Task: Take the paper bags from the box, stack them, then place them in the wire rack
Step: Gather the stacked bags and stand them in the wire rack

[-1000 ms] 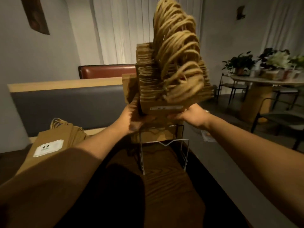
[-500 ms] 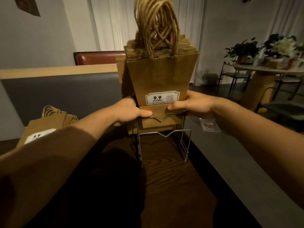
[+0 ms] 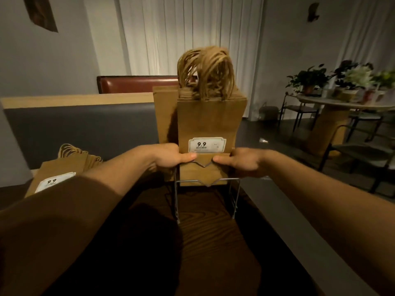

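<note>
In the head view, a stack of bags (image 3: pixel 208 122) is held upright in the rack (image 3: pixel 205 184), handles up and the labelled face toward the camera. It is judged to be kept upright so that the bottoms settle together behind the front wires, which cross the lower part of the front bag. The rack is set on the table (image 3: pixel 213 253), close to its far edge. The stack is clasped low at both sides: the left hand (image 3: pixel 168 155) is curled round its left edge, thumb laid across the front just under the label, and the right hand (image 3: pixel 243 161) is curled round its right edge in the same way. Both arms are stretched forward, wrists level with the top wire. A second pile of bags (image 3: pixel 57 174) lies flat at the table's left edge, apparently not yet racked. The box is not seen.
</note>
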